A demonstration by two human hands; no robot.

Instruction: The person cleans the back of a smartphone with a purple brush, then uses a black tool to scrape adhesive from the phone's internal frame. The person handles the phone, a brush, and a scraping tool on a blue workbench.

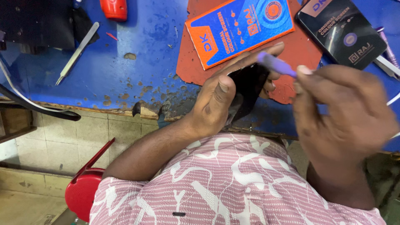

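My left hand (216,102) grips a flat black phone-screen panel (246,89) on edge, above the near rim of the worn blue counter (125,66). My right hand (341,108), blurred, pinches a slim purple plastic pry tool (276,64), tip at the panel's top edge. Prying looks barely begun; no parts separated. An orange-and-blue flat box (239,29) and a black flat box (341,31) lie unopened beyond.

orange-blue flat box (239,29), black flat box (341,31) beside
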